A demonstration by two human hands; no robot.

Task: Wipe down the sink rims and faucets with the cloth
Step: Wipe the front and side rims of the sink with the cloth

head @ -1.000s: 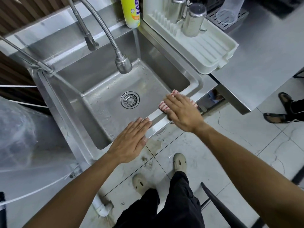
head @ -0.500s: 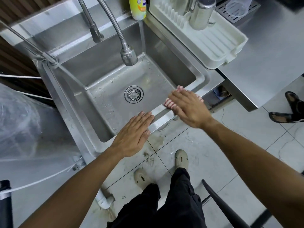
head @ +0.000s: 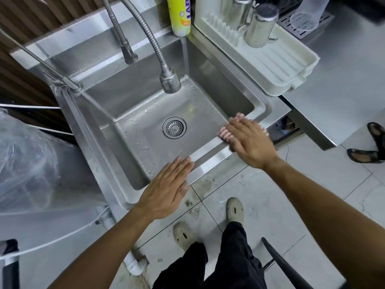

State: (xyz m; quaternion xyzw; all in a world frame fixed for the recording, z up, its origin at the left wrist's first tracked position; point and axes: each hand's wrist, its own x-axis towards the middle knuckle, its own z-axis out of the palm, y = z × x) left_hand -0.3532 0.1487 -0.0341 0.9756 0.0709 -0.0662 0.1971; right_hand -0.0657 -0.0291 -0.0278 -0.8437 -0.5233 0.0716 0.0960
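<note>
**Cloth pinned flat on the front rim, right hand on top**

The cloth [head: 226,134] — red-and-white striped, mostly hidden — lies on the front rim [head: 210,157] of the sink [head: 145,113], directly under the right hand [head: 248,140], whose fingers lie straight and press it down rather than curl round it. Only its edges peek out by the fingertips and beyond the far side of the palm. The rim's long axis runs from the left hand [head: 166,190] up and rightward to the right hand, toward the sink's right corner. The left hand rests flat and empty on the same rim, nearer the person, the two well apart. The right hand alone can drive the wipe, probably along that axis. The faucets [head: 164,67] hang beyond both hands — apparently still to do.
</note>
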